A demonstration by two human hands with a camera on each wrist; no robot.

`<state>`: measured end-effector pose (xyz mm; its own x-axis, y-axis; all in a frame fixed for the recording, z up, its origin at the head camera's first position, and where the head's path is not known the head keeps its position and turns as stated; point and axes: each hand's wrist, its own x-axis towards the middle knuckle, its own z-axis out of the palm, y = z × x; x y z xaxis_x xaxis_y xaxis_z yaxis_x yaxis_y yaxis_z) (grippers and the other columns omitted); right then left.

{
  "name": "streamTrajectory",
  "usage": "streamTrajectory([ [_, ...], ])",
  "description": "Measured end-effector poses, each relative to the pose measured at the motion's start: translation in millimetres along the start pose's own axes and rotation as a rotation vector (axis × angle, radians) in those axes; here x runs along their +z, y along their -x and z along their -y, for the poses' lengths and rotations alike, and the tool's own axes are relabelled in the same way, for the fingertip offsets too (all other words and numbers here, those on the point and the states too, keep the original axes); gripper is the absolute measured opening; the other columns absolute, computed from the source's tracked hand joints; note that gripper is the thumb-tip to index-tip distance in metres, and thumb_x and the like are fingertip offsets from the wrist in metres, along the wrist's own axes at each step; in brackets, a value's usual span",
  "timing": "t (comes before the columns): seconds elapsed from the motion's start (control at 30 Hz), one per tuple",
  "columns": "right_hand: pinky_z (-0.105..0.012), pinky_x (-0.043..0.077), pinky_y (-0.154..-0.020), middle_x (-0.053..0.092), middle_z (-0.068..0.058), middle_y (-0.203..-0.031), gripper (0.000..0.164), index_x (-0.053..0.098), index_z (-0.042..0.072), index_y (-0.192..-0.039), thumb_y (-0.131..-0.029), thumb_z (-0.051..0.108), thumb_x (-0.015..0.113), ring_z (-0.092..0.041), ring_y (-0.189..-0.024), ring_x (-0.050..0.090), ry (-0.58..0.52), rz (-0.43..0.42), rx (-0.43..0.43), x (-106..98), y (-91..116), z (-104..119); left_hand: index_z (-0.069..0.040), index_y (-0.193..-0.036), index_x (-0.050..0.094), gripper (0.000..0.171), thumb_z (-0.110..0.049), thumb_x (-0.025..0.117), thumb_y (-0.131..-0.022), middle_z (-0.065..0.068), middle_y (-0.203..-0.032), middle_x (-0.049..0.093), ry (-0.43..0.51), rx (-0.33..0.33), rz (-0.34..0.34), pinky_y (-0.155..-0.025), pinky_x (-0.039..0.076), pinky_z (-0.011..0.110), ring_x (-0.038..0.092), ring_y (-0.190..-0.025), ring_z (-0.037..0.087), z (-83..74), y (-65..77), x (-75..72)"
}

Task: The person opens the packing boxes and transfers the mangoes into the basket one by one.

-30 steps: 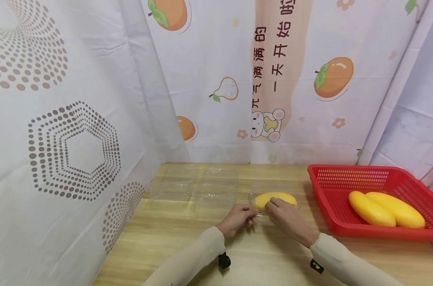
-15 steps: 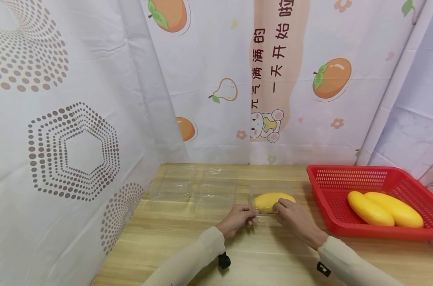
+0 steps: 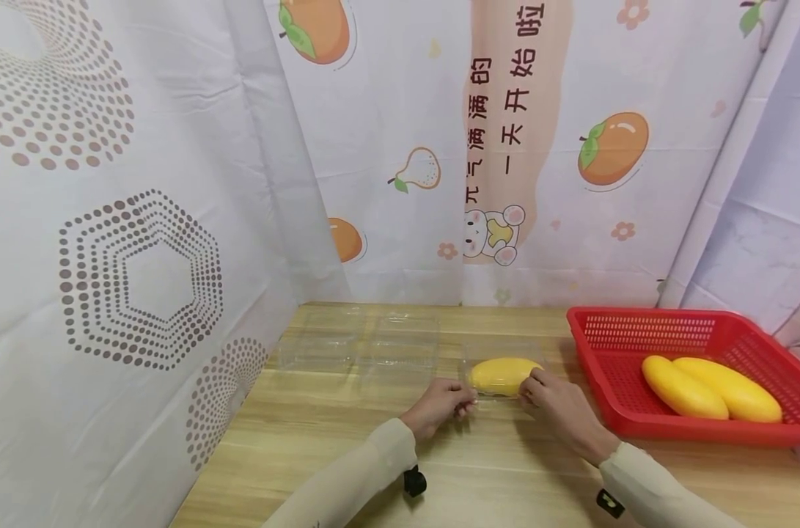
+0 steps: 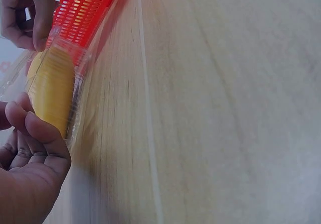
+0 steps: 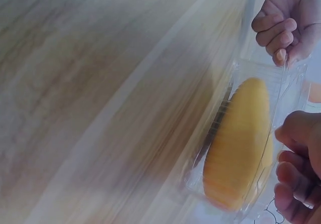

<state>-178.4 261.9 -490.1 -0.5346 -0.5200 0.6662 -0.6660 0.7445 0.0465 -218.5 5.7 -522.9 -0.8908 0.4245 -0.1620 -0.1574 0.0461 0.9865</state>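
Observation:
A yellow mango point(image 3: 503, 375) lies inside a clear plastic clamshell box point(image 5: 241, 66), whose lid appears to be folded over it. My left hand point(image 3: 439, 405) pinches the box's near left corner between thumb and forefinger; in the left wrist view this left hand point(image 4: 35, 158) has its other fingers curled under. At the near right corner, my right hand point(image 3: 561, 411) holds the front rim with its fingertips. The right wrist view shows that right hand point(image 5: 301, 163) with bent fingers close against the rim. Glare on the plastic hides the exact edges.
Clear plastic clamshell boxes point(image 3: 400, 352) lie unfolded at the back left of the wooden table point(image 3: 334, 433). A red perforated basket point(image 3: 627, 422) on the right holds two more yellow mangoes point(image 3: 729, 385). Printed curtains point(image 3: 386, 271) stand behind and on the left.
My right hand has slid rightward along the box's front edge, from the middle to the near right corner, uncovering more of the mango. The left hand stays at the left corner.

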Motion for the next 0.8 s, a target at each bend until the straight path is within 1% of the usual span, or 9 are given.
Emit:
streamTrajectory([
  [0.03,-0.023,0.042,-0.047,0.052,0.005,-0.081,0.022,0.065,0.016,-0.081,-0.072,0.005,0.081,-0.009,-0.063,0.048,-0.009,-0.008,-0.002,-0.1,0.9,-1.0,0.010,-0.101,0.073,0.020,-0.009,0.066,-0.100,0.010,-0.081,0.071,0.001,0.000,-0.001,-0.059,0.048,0.021,0.057,-0.065,0.008,-0.5,0.3,0.4],
  [0.07,-0.024,0.042,-0.047,0.052,0.005,-0.081,0.021,0.065,0.016,-0.081,-0.072,0.005,0.080,-0.010,-0.063,0.048,-0.013,-0.012,-0.005,0.0,1.8,-1.8,0.010,-0.101,0.073,0.020,-0.009,0.066,-0.099,0.010,-0.081,0.071,0.000,0.001,-0.001,-0.059,0.048,0.021,0.057,-0.065,0.008,-0.8,0.6,0.8],
  [0.17,-0.023,0.041,-0.046,0.053,0.006,-0.083,0.015,0.064,0.017,-0.083,-0.081,0.008,0.076,-0.009,-0.063,0.047,-0.030,-0.016,-0.005,-0.5,2.7,-3.4,0.010,-0.101,0.073,0.020,-0.009,0.067,-0.099,0.010,-0.082,0.071,0.000,0.004,0.002,-0.059,0.048,0.021,0.057,-0.066,0.008,-1.7,1.4,1.6],
  [0.27,-0.020,0.041,-0.048,0.053,0.006,-0.084,0.017,0.066,0.017,-0.083,-0.083,0.007,0.079,-0.006,-0.063,0.046,-0.056,0.002,0.029,-2.2,0.9,-3.4,0.010,-0.100,0.072,0.020,-0.009,0.067,-0.099,0.010,-0.082,0.071,-0.003,0.007,0.000,-0.060,0.048,0.021,0.057,-0.066,0.008,-2.2,2.4,2.0],
  [0.3,-0.019,0.042,-0.049,0.053,0.006,-0.084,0.018,0.067,0.017,-0.082,-0.082,0.006,0.081,-0.005,-0.063,0.047,-0.068,0.008,0.048,-3.2,-0.2,-3.0,0.009,-0.099,0.073,0.020,-0.010,0.067,-0.099,0.010,-0.082,0.071,-0.003,0.009,-0.002,-0.060,0.048,0.021,0.057,-0.066,0.008,-2.5,2.7,2.2],
  [0.4,-0.018,0.046,-0.054,0.053,0.008,-0.083,0.027,0.069,0.016,-0.081,-0.073,0.002,0.090,-0.002,-0.066,0.048,-0.122,0.032,0.113,-5.8,-3.9,-1.6,0.007,-0.095,0.073,0.019,-0.010,0.067,-0.100,0.010,-0.081,0.070,-0.011,0.012,-0.008,-0.059,0.048,0.020,0.057,-0.065,0.008,-2.8,4.4,2.3],
  [0.43,-0.018,0.047,-0.055,0.053,0.008,-0.083,0.028,0.070,0.015,-0.081,-0.071,0.001,0.091,-0.002,-0.067,0.049,-0.143,0.038,0.130,-6.5,-5.0,-1.5,0.007,-0.094,0.073,0.019,-0.011,0.068,-0.100,0.010,-0.081,0.070,-0.012,0.013,-0.010,-0.059,0.048,0.020,0.057,-0.065,0.008,-2.6,4.7,2.3],
  [0.57,-0.019,0.049,-0.058,0.053,0.009,-0.082,0.027,0.071,0.014,-0.082,-0.072,-0.001,0.091,-0.001,-0.070,0.050,-0.202,0.066,0.167,-9.1,-8.0,-2.7,0.004,-0.091,0.073,0.018,-0.011,0.068,-0.099,0.009,-0.079,0.070,-0.014,0.015,-0.020,-0.058,0.048,0.020,0.056,-0.064,0.008,-1.3,4.6,2.0],
  [0.8,-0.019,0.050,-0.059,0.054,0.009,-0.080,0.027,0.071,0.013,-0.081,-0.073,-0.004,0.090,-0.001,-0.070,0.051,-0.247,0.094,0.170,-12.2,-11.3,-5.4,0.003,-0.092,0.074,0.018,-0.013,0.069,-0.099,0.008,-0.079,0.069,-0.010,0.015,-0.028,-0.059,0.048,0.020,0.056,-0.065,0.008,-0.8,5.2,2.9],
])
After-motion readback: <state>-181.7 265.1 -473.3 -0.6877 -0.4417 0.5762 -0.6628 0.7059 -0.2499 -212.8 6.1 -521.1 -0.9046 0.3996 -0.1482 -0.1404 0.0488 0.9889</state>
